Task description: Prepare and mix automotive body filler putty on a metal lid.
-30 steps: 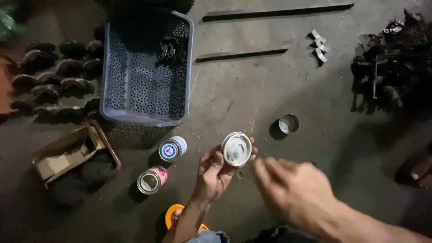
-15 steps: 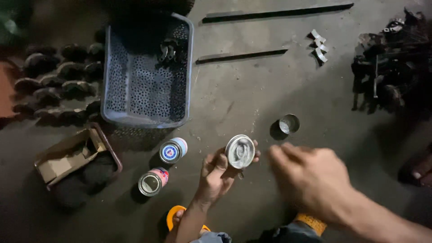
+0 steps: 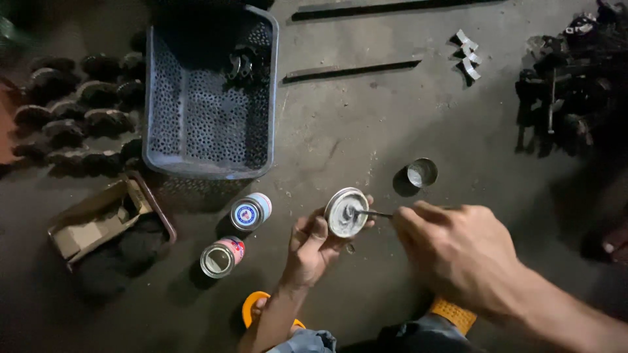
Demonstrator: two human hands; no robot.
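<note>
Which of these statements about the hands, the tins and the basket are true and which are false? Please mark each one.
1. The left hand holds a round tin lid. True.
2. The right hand is empty. False: it holds a thin metal tool whose tip touches the lid.
3. Two small tins stand on the floor left of the left hand. True.
4. The blue perforated basket lies upside down. False: it stands upright, open side up.
5. A small open tin sits inside the basket. False: it rests on the floor, above the right hand.
</note>
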